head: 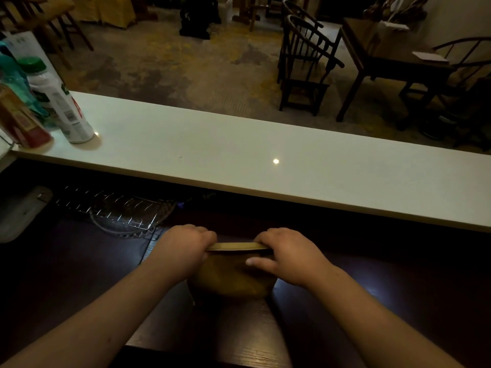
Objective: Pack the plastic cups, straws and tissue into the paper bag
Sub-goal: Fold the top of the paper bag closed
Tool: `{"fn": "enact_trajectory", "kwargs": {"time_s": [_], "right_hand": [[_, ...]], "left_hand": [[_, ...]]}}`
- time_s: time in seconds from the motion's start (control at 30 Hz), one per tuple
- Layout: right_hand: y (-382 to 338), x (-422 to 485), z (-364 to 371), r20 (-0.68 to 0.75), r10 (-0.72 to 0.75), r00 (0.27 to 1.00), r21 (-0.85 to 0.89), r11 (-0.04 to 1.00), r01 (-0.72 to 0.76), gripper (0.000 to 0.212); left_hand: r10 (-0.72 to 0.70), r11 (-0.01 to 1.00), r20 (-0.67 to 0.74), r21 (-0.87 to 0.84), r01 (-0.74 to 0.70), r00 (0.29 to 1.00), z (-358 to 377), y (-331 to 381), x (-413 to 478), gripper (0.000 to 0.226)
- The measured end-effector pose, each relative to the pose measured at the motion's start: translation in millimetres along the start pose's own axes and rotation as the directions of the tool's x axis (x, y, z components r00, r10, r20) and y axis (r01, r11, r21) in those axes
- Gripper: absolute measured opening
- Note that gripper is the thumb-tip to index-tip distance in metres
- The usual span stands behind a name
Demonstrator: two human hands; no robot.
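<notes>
Brown paper bag (233, 277) stands on the dark wooden counter (372, 301), near its front edge and about midway along the part in view, with the white raised ledge (239, 155) running across behind it. Its top is pressed flat into a narrow strip whose long axis runs left to right, parallel to the ledge. Both hands sit at the ends of that strip: the left hand (183, 251) is curled closed over the left end, fingers wrapped across the fold, and the right hand (287, 254) is closed on the right end with its thumb laid on the near face of the bag. Neither is nearer than the other; the bag lies straight ahead between them, touching both.

No cups, straws or tissue show anywhere on the counter, so I judge they are already inside, though the shut top hides the contents. The step in hand looks like folding or creasing the mouth closed. Any next move turns on that left-to-right fold line: rolling it over would need both hands turning together toward or away from the body, or the strip will skew.

A wire rack (117, 208) lies toward the counter's left rear, well apart from the bag; bottles (61, 102) stand at the ledge's left end
</notes>
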State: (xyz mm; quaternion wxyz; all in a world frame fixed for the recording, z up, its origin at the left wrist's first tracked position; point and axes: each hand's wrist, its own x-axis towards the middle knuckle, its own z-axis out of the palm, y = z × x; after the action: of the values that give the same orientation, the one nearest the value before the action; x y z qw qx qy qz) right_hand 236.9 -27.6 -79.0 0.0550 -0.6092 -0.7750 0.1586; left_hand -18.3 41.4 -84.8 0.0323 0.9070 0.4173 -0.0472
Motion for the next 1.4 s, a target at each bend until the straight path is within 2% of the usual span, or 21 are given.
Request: {"fn": "enact_trajectory", "kwargs": {"time_s": [0.03,0.1,0.17,0.23,0.3,0.33,0.43,0.5,0.6,0.7,0.8,0.9,1.0,1.1,1.2,1.4], "right_hand": [[1.6,-3.1,-1.5,0.000,-0.012,1.000,0.024,1.000,0.012,0.058],[4.2,-4.9,-2.7,0.000,-0.001,1.000,0.037,0.999,0.001,0.058],[5.8,-2.4,-1.1,0.003,0.001,1.000,0.020,1.000,-0.001,0.044],[6.5,-0.7,1.7,0.002,0.023,1.000,0.025,0.999,-0.023,0.025],[6.7,-0.7,4.8,-0.012,0.050,0.999,0.022,0.999,-0.050,0.016],[6.5,-1.0,6.3,-0.020,0.055,0.998,0.014,0.998,-0.055,0.016],[7.2,-2.6,8.3,-0.036,0.056,0.998,0.012,0.998,-0.055,0.020],[9.7,-3.5,6.9,-0.009,0.069,0.998,0.012,0.998,-0.069,0.020],[14.4,-5.0,4.9,0.040,0.091,0.995,-0.023,0.996,-0.091,0.020],[18.4,-8.3,6.2,0.041,0.105,0.994,-0.002,0.994,-0.105,0.022],[22.7,-12.4,8.1,0.057,0.124,0.991,0.040,0.991,-0.126,0.021],[24.9,-16.2,8.5,0.024,0.152,0.988,-0.002,0.988,-0.152,0.025],[20.6,-23.8,1.8,0.038,0.116,0.993,-0.016,0.993,-0.115,0.026],[13.4,-34.9,-31.6,0.044,0.049,0.998,-0.002,0.999,-0.049,0.019],[6.0,-40.5,-98.7,-0.033,-0.002,0.999,-0.046,0.999,0.000,0.021],[-0.5,-27.3,-259.0,-0.177,-0.001,0.984,-0.170,0.985,-0.030,0.010]], "left_hand": [[0.004,1.000,-0.023,-0.023,-0.005,1.000,1.5,-1.2,-1.1,0.018],[0.019,0.998,-0.077,-0.065,-0.024,0.997,6.1,-2.1,-1.6,0.017],[0.033,0.991,-0.105,-0.125,-0.047,0.994,8.4,-1.6,-3.2,0.021],[0.031,0.972,-0.075,-0.231,-0.048,0.997,8.5,0.1,-6.1,0.042],[-0.005,0.944,-0.030,-0.329,-0.005,1.000,6.0,1.5,-7.5,0.058],[-0.010,0.949,-0.017,-0.315,0.004,1.000,5.1,0.9,-7.2,0.056],[0.011,0.995,0.029,-0.097,-0.008,1.000,1.0,4.5,-7.3,0.036],[0.014,0.999,-0.024,-0.052,-0.015,1.000,2.7,7.4,-7.9,0.027],[-0.039,0.998,-0.105,-0.045,0.034,0.994,4.2,7.9,-7.4,0.032],[-0.098,0.994,-0.037,-0.060,0.095,0.995,8.7,2.0,-7.2,0.036],[-0.090,0.984,-0.089,-0.160,0.075,0.992,11.2,-4.4,-9.6,0.028],[-0.108,0.979,-0.129,-0.185,0.083,0.986,13.2,-7.2,-12.0,0.026],[-0.068,0.974,-0.130,-0.222,0.038,0.989,7.1,-3.0,-15.5,0.022],[0.000,0.974,-0.261,-0.219,-0.060,0.965,-22.5,-5.9,-19.7,0.016],[0.060,0.972,-0.333,-0.196,-0.132,0.941,-79.4,-9.6,-11.7,0.029],[0.049,0.976,-0.473,-0.164,-0.143,0.880,-217.3,-20.5,31.9,0.022]]}}
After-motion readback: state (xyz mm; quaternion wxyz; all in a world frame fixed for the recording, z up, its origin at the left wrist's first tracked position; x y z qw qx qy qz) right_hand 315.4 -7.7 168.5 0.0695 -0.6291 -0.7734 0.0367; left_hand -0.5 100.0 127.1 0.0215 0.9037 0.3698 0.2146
